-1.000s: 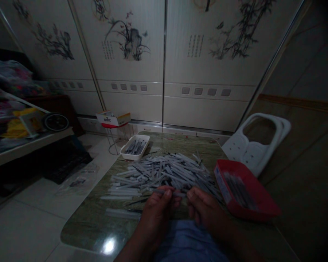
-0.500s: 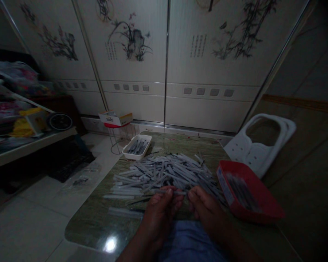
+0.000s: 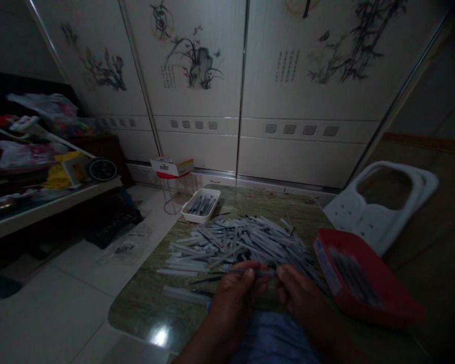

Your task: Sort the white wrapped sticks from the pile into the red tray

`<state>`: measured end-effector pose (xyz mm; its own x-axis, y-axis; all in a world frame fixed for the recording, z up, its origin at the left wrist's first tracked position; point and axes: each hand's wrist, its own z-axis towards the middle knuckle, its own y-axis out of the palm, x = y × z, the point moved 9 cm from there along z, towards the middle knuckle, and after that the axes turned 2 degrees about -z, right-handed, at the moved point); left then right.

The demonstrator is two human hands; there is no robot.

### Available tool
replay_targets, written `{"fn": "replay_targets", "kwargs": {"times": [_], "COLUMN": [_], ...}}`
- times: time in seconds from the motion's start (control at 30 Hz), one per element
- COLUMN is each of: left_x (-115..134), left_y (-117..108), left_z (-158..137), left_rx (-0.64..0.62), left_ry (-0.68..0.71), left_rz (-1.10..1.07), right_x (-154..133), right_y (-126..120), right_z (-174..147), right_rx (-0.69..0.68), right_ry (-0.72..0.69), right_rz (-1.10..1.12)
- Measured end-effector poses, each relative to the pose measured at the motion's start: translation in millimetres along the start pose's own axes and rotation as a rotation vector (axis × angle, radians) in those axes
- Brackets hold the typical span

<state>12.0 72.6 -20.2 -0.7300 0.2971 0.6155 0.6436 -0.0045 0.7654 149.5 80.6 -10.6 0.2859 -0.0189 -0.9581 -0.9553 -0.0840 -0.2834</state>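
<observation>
A slim, greyish pen-like tube [image 3: 264, 272] lies level between my two hands, above the near side of the table. My left hand [image 3: 238, 290] pinches it between thumb and fingers. At its other end, the thumb and fingertips of my right hand [image 3: 296, 287] are closed on the tip. Just beyond my hands spreads a large heap of similar pale, translucent tubes [image 3: 246, 236], with dark thin ones mixed in. Close to my left wrist lie a few more pale tubes [image 3: 184, 294]. The dim light hides finer detail.
On the right, a red tray [image 3: 387, 283] holds several blurred tubes. A white basket [image 3: 199, 219] with more tubes stands at the far left of the green table [image 3: 144, 308]. Behind are a white folding chair [image 3: 349, 207] and a red stool [image 3: 173, 175] bearing an open box.
The view has turned slightly left, so everything sits farther right in the picture. Both hands keep their hold on the tube, with little change in pose.
</observation>
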Motion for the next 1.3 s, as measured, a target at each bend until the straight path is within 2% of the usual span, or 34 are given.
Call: {"fn": "replay_targets", "kwargs": {"times": [0.13, 0.2, 0.47, 0.63, 0.73, 0.8, 0.87, 1.0, 1.07, 1.17, 1.3], "left_x": [-4.6, -5.5, 1.4, 2.5, 9.4, 21.9, 47.3, 124.0, 143.2, 146.4, 129.0], "left_y": [-5.1, -5.1, -1.4, -6.3, -4.5, -6.5, -18.9, -55.7, -64.5, -74.6, -77.3], "left_z": [-0.9, -1.4, 0.5, 2.6, 2.1, 3.5, 7.2, 5.7, 5.3, 10.6, 19.9], "left_rx": [0.046, 0.034, -0.044, -0.007, -0.024, -0.035, 0.023, 0.316, 0.401, 0.408, 0.441], "left_ry": [-0.031, -0.035, 0.019, 0.041, 0.029, 0.035, 0.119, 0.561, 0.686, 0.693, 0.536], "left_rz": [-0.048, -0.049, 0.054, 0.074, 0.153, 0.277, 0.462, 0.956, 1.259, 1.451, 1.894], "right_x": [-7.2, -10.1, 14.1, -0.2, -2.0, 4.9, 17.4, 41.7, 46.3, 45.0, 46.4], "right_y": [-2.8, -1.1, -1.4, 5.0, -1.8, -13.0, -24.5, -37.9, -40.5, -43.2, -44.2], "right_z": [-2.1, -3.0, 0.2, -1.7, -2.3, -2.0, -1.5, 0.3, 1.7, 3.9, 5.2], "right_rx": [0.076, 0.065, 0.069, 0.035, 0.1, 0.185, 0.265, 0.363, 0.391, 0.41, 0.414], "right_ry": [-0.006, -0.018, 0.118, 0.099, 0.111, 0.132, 0.165, 0.24, 0.248, 0.223, 0.228], "right_rz": [-0.046, -0.043, 0.109, 0.065, 0.101, 0.184, 0.286, 0.433, 0.474, 0.478, 0.491]}}
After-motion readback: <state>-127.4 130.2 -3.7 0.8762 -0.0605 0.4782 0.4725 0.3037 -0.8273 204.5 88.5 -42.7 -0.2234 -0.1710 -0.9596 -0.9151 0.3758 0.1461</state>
